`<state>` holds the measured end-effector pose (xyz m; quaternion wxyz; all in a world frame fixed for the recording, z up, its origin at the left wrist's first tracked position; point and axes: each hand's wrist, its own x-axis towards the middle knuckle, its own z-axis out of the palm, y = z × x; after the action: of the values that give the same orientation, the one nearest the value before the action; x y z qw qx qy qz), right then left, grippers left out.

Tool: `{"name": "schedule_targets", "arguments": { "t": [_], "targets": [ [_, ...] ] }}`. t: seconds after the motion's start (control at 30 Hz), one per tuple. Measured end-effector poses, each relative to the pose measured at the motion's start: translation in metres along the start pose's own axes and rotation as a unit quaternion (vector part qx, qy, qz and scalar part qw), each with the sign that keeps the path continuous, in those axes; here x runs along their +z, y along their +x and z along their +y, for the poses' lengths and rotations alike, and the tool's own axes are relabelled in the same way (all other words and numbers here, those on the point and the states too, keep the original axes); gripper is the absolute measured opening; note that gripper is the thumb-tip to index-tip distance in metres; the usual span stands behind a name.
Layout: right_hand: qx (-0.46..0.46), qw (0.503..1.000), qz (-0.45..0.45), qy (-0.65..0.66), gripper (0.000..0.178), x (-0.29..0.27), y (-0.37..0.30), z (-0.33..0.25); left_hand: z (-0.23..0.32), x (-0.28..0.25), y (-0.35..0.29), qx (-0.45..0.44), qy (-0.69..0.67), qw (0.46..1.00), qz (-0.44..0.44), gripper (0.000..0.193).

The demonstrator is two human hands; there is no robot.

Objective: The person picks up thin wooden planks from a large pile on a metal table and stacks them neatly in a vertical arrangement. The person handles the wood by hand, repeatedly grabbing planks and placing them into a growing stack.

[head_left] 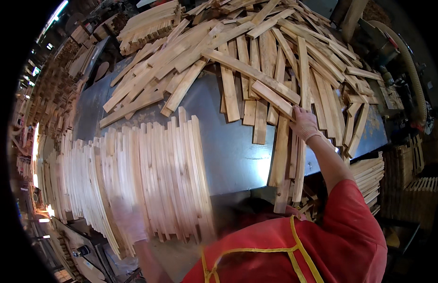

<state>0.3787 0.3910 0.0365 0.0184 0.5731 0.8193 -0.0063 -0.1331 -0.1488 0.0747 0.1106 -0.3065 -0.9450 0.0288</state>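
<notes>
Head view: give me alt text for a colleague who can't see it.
A person's gloved right hand rests on a loose heap of wooden slats on a grey metal table. The blurred left hand touches a neat row of slats standing on edge.

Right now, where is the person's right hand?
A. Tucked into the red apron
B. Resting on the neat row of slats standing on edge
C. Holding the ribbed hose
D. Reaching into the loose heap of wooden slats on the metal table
D: the gloved right hand lies on slats at the near edge of the loose heap on the metal table, while the blurred left hand is at the neat row of slats.
</notes>
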Motion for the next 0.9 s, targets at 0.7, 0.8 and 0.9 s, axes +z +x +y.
{"name": "schedule_targets", "arguments": {
  "t": [0.7,0.8,0.9],
  "targets": [
    [-0.105,0.940,-0.115,0.304,0.096,-0.037,0.137,-0.120,0.231,0.017,-0.054,0.155,-0.122,0.978,-0.069,0.080],
    [-0.111,0.812,-0.209,0.533,0.108,-0.015,0.043,-0.139,0.223,0.028,-0.062,0.154,-0.092,0.983,-0.044,0.085],
    [-0.050,0.683,-0.256,0.682,0.096,0.021,-0.061,-0.183,0.225,0.021,-0.060,0.176,-0.088,0.979,-0.060,0.082]
  ]
}}
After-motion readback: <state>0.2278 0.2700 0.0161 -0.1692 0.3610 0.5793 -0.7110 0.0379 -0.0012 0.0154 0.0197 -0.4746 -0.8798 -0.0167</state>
